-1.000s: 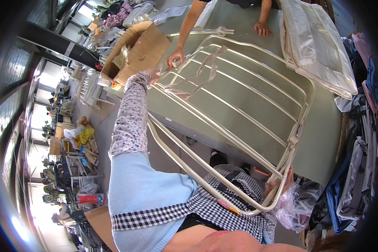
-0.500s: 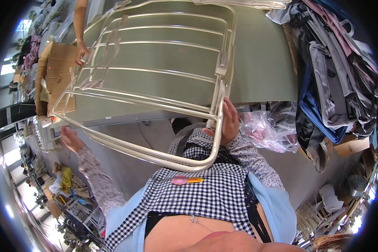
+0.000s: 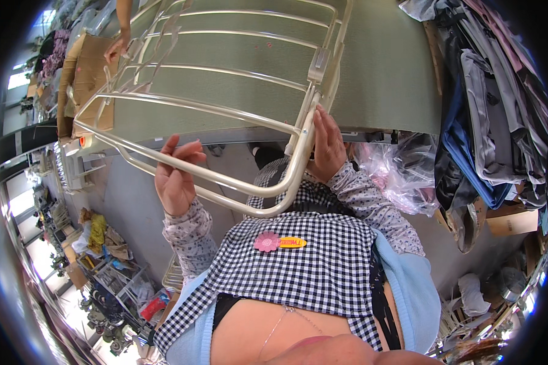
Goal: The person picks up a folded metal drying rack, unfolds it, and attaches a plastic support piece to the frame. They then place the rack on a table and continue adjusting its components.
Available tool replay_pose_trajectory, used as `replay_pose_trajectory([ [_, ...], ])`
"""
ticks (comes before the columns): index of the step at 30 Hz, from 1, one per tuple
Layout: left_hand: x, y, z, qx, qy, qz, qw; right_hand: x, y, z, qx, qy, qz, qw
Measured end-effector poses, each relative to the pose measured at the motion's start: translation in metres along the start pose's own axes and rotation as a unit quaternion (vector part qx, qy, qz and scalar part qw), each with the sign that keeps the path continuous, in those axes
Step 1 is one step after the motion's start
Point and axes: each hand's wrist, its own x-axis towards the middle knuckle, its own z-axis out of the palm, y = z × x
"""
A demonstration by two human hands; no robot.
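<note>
A cream tubular metal frame (image 3: 207, 108) with several crossbars lies across the green work table, and its rounded near end sticks out over the edge towards me. My left hand (image 3: 178, 181) is at the near rail, fingers bent loosely around the tube. Against the frame's right side tube rests my right hand (image 3: 327, 143), its fingers straight and together; the thumb is mostly hidden behind the tube. A bracket (image 3: 318, 64) sits on that side tube. Clear plastic strips (image 3: 164, 45) hang on the frame's left part. Another person's hand (image 3: 117, 48) is near the frame's far left side.
The green table (image 3: 383, 79) ends just beyond my hands. A cardboard box (image 3: 88, 76) stands at its left. Grey, blue and pink fabric pieces (image 3: 481, 115) hang at the right, beside clear plastic bags (image 3: 399, 176). Shelving with goods (image 3: 112, 274) is at lower left.
My left hand has moved right and up to the near rail from beside the frame. The frame's near end has shifted farther from me, and my right hand has moved up with it.
</note>
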Motion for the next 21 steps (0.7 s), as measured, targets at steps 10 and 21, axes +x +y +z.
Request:
replay_pose_trajectory([
  [10,0.039,0.022,0.009,-0.042,-0.035,0.049,0.997,0.002,0.008,-0.025,0.147,-0.015,0.141,0.979],
  [21,0.027,0.012,0.014,-0.105,0.014,0.020,0.994,0.039,0.002,-0.017,0.178,0.048,0.102,0.977],
])
